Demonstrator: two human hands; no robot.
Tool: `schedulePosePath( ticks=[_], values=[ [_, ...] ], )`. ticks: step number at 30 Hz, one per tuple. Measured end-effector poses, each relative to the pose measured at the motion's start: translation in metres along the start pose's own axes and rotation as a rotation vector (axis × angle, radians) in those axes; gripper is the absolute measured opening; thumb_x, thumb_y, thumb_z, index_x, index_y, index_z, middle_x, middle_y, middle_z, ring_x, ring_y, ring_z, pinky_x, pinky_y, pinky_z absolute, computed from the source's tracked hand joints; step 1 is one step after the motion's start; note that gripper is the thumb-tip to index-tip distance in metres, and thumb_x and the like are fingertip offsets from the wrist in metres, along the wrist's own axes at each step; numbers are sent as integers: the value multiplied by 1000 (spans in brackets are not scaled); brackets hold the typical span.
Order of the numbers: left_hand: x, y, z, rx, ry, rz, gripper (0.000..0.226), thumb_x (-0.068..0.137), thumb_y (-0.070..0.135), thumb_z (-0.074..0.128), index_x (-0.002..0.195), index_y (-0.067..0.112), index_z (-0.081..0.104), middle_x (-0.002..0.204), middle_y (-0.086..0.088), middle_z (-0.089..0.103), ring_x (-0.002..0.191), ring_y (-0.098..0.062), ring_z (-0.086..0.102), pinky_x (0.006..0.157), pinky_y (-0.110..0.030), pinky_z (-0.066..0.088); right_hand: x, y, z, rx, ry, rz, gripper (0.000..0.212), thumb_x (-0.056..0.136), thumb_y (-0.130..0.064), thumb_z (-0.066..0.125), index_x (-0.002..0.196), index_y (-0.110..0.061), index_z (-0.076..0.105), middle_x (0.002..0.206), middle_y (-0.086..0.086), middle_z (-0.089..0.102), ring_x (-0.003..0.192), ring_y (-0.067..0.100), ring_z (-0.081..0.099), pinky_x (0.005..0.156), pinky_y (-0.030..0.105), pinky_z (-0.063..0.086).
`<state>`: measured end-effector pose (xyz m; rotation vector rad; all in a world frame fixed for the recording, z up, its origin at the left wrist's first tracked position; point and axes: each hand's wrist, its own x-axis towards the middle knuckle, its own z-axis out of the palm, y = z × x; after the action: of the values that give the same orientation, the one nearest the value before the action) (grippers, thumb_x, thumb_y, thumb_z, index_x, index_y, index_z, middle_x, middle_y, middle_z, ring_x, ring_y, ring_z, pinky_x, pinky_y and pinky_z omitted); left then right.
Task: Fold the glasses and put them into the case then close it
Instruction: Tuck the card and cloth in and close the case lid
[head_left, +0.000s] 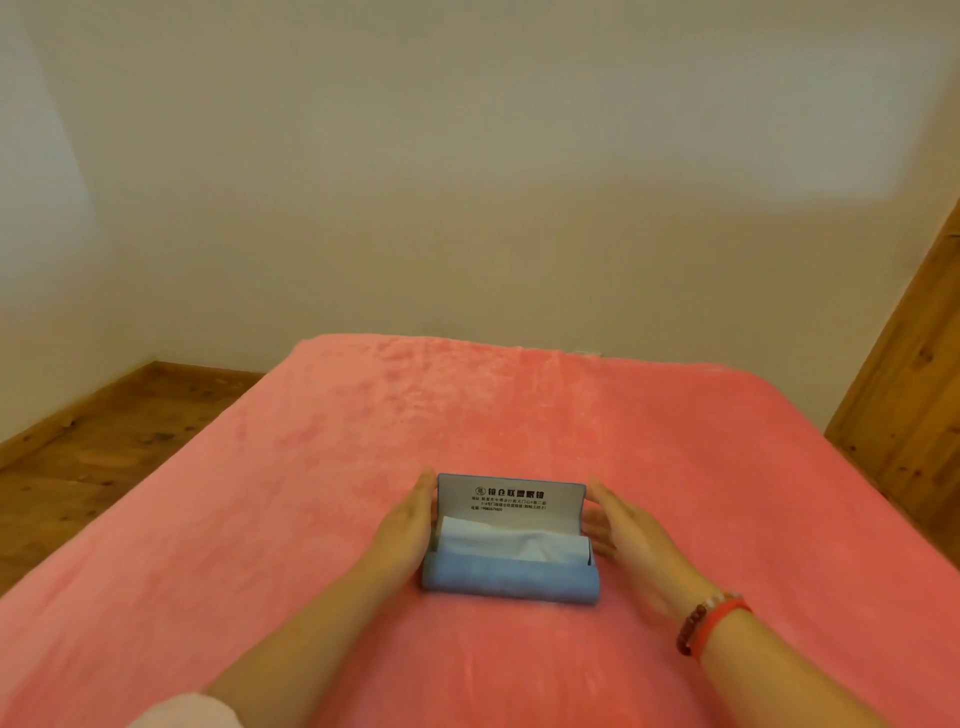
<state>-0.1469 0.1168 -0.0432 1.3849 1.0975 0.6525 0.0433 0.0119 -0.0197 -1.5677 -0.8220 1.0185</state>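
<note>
Hands flank the open blue case (511, 569) on the pink blanket (270, 493), left hand (410, 525) and right hand (621, 530) flat against its ends, glasses probably under the pale cloth (511, 540), so we swing the lid (511, 499) shut next.

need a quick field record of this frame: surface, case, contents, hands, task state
surface: pink blanket
case: blue case, lid open and upright, print inside
contents: pale cloth visible; glasses not visible
left hand: left hand flat against the case's left end
right hand: right hand flat at the right end, bracelets on wrist
task state: case not yet closed
</note>
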Motion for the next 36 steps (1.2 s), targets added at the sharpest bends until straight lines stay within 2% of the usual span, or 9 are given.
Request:
schedulePosePath(
  ticks=[2,4,8,13,17,23,27,32,36],
  values=[
    [1,-2,-1,9,-6,31,53,68,77,26,91,41,58,137,-13,54,124,-25,52,114,-46,32,-2,-1,0,-21,6,-1,32,96,-31,34,81,-26,62,87,-6,67,83,12,62,89,33,46],
    [-1,-1,-3,25,-18,30,60,62,79,25,93,41,60,136,-11,55,124,-24,52,114,-46,32,-4,-1,0,-49,8,-9,30,96,-29,37,85,-24,64,96,0,70,93,19,64,96,39,44],
    [-14,13,-1,49,-29,40,40,97,46,20,82,41,57,132,-15,58,120,-24,54,113,-44,34,-5,0,-1,-73,-1,-24,27,94,-24,41,91,-23,68,110,6,70,106,24,63,98,42,44],
    [-24,18,-1,66,-21,90,46,101,33,18,126,15,52,138,-16,50,111,-11,45,115,-40,31,-8,0,-4,-82,-40,-46,29,92,-13,41,94,-25,68,108,-1,70,103,18,64,84,30,45],
    [-32,23,-1,123,-18,122,46,102,27,17,130,9,48,138,-15,49,108,-10,44,111,-37,33,-9,2,-6,-93,-49,-49,40,86,-3,41,79,-29,70,81,-11,71,84,14,59,78,30,43],
    [-39,28,-1,132,-7,132,45,102,26,17,130,10,48,140,-13,48,108,-10,43,110,-35,32,-9,3,-9,-133,-113,-57,41,82,4,36,95,-18,67,52,-19,63,52,-5,50,56,17,33],
    [-42,28,-2,124,8,117,45,101,28,19,130,9,48,141,-12,47,111,-12,45,111,-36,32,-11,4,-10,-152,-113,-57,45,79,6,37,97,-22,67,92,-6,68,75,8,54,68,23,39],
    [-42,24,-6,130,33,60,48,100,35,23,134,8,44,145,-11,43,129,-23,44,115,-41,30,-16,2,-10,-176,-125,-56,46,78,11,37,98,-22,63,88,-11,61,52,-4,47,50,10,36],
    [-45,24,-8,153,24,61,50,100,37,22,135,9,43,146,-8,42,131,-23,43,116,-41,29,-19,3,-8,-168,-112,-46,47,73,9,42,97,-27,62,111,-4,61,86,8,54,66,20,41]
  ],
)
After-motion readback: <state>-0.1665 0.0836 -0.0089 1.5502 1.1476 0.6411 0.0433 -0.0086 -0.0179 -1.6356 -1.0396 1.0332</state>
